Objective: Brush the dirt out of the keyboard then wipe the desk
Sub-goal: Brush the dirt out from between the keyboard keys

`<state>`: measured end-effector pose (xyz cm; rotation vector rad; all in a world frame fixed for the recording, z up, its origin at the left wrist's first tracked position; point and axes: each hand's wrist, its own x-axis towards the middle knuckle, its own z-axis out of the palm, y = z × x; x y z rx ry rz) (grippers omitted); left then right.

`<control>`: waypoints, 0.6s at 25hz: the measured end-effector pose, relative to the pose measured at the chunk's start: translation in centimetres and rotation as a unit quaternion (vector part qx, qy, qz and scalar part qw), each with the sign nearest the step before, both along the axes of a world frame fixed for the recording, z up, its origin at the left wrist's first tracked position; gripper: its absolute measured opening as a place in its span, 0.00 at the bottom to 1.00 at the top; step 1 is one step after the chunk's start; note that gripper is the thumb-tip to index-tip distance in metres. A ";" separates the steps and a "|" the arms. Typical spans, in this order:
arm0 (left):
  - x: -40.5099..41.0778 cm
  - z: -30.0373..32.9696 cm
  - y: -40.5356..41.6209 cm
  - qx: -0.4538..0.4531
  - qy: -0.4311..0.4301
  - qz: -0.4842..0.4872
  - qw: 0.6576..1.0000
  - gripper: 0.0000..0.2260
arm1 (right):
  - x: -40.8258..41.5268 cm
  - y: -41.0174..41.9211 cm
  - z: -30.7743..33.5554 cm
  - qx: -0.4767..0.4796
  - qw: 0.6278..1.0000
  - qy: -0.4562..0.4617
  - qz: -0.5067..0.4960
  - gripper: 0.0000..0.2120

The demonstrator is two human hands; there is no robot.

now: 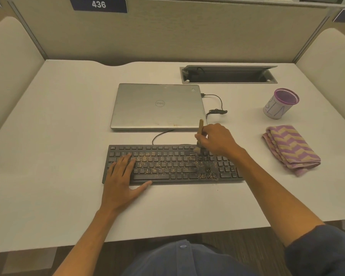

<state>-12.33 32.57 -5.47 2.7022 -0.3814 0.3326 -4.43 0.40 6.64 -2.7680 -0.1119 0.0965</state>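
Now wooden brush (200,136) in right hand (217,139), gritty black keyboard (171,165)

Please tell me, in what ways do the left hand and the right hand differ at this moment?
The left hand lies flat with straight fingers on the left end of the keyboard, while the right hand is curled round a brush. The left hand holds nothing; the right hand holds the brush upright, bristles down on the keys at the dirt. Both are over the keyboard.
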 end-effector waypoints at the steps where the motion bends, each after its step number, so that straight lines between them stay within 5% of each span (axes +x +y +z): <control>1: 0.0 0.0 0.0 0.000 0.000 0.000 1.000 0.42 | 0.0 0.0 0.1 0.010 1.000 -0.010 -0.006 0.14; 15: 0.2 -0.2 0.2 -0.002 0.009 -0.006 1.000 0.42 | -0.4 -0.9 -0.7 0.005 1.000 -0.028 -0.008 0.16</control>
